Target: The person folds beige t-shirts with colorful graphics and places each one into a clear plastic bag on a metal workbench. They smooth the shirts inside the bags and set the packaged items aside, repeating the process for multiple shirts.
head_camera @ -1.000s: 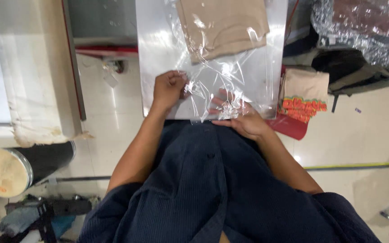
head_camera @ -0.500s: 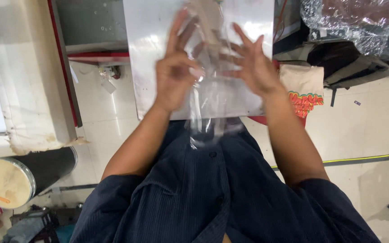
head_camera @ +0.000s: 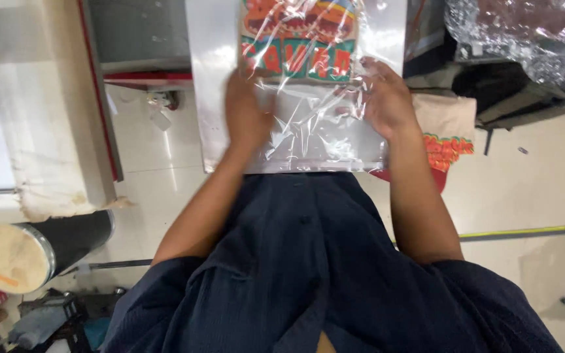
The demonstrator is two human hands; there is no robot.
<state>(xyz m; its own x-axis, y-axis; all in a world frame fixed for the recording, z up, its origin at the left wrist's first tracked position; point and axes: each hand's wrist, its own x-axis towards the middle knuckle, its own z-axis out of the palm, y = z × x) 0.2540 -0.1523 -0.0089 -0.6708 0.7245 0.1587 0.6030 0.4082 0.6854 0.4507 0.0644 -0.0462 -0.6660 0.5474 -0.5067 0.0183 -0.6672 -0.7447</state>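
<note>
Two bare hands are working on one clear plastic bag (head_camera: 308,124), which is lying flat on a pale metal tabletop (head_camera: 207,78) directly ahead of the person in the dark blue shirt (head_camera: 308,274).

Item 1: the bag is lying across the near half of the tabletop, its near edge reaching almost to the tabletop's near edge. A folded beige T-shirt with a red, orange and green print (head_camera: 299,39) is sitting in the bag's far part; whether it is fully inside the film is not clear.

Item 2: the left hand (head_camera: 246,111) is resting palm down on the bag's left side, fingers extended and lying close together toward the garment. Whether they are pinching the film cannot be told.

Item 3: the right hand (head_camera: 387,98) is pressing on the bag's right side near the tabletop's right edge, fingers loosely spread and slightly curled over the film. A firm grip cannot be confirmed.

Item 4: a second beige printed T-shirt (head_camera: 449,127) is hanging just right of the tabletop, below its level.

Item 5: a heap of crinkled clear-wrapped goods (head_camera: 524,33) is lying further right of the tabletop.

Item 6: a black cylinder with a pale end face (head_camera: 27,252) is lying on the floor well to the left of the tabletop, nearer the person.
</note>
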